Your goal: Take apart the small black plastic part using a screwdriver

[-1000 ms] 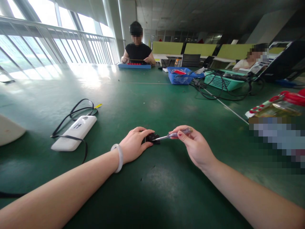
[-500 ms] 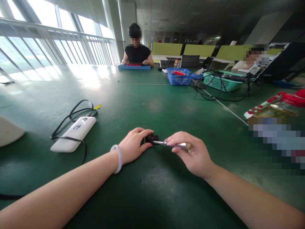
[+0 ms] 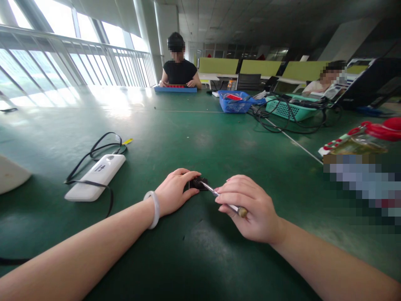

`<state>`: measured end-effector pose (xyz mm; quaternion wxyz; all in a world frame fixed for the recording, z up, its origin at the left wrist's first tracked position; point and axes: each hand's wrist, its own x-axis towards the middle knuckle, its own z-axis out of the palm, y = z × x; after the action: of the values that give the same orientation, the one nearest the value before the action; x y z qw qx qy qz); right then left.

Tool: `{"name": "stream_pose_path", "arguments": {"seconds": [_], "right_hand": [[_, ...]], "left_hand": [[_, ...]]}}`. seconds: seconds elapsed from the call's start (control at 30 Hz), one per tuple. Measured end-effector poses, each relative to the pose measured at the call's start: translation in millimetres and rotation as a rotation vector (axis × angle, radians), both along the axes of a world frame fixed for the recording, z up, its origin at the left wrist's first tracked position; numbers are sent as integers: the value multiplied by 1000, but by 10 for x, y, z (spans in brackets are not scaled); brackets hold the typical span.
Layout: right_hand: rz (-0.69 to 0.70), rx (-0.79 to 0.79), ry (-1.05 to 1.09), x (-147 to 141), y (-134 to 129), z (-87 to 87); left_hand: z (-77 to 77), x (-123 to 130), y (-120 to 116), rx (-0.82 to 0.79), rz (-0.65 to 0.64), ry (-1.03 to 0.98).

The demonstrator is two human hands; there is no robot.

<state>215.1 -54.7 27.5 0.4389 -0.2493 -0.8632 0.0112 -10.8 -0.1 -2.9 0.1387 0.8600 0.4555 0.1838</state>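
Note:
My left hand (image 3: pixel 173 190) grips a small black part (image 3: pixel 200 183) between thumb and fingers and holds it down on the green table (image 3: pixel 200 142). Part of that black piece lies hidden under the fingers, and its exact kind is not clear. In my right hand (image 3: pixel 250 207) is a slim screwdriver (image 3: pixel 210 189) with a shiny shaft and a pale brown end cap. Its tip touches, or nearly touches, the top of the black part; the shaft slants down to the left.
To the left lies a white power bank (image 3: pixel 95 177) with a looped black cable (image 3: pixel 72 171). Farther back are a blue basket (image 3: pixel 233 104), a teal basket (image 3: pixel 290 109) and tangled cables. A red-lidded bottle (image 3: pixel 366 142) lies at right. A person (image 3: pixel 180 71) sits opposite behind a blue tray (image 3: pixel 175 89).
The screwdriver has swung from nearly level to a steeper slant, its handle end now lower and nearer me. My right hand has turned with it; my left hand keeps its hold.

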Motion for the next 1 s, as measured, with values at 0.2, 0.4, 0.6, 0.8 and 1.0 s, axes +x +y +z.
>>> {"name": "stream_pose_path", "arguments": {"seconds": [0.2,0.4,0.6,0.8,1.0], "right_hand": [[44,-39,-4,-26,-3,-12],[5,8,-35,-20,-9,-11],[33,115,-249,-48,-25,1],[15,177,-226,-37,-25,-24],[-30,22,-29,6,26,-19]], "left_hand": [[2,11,4,5,0,6],[8,9,5,-6,-2,7],[15,14,-8,-7,6,14],[13,17,-4,5,-5,4],[-13,12,10,-1,8,-6]]}}
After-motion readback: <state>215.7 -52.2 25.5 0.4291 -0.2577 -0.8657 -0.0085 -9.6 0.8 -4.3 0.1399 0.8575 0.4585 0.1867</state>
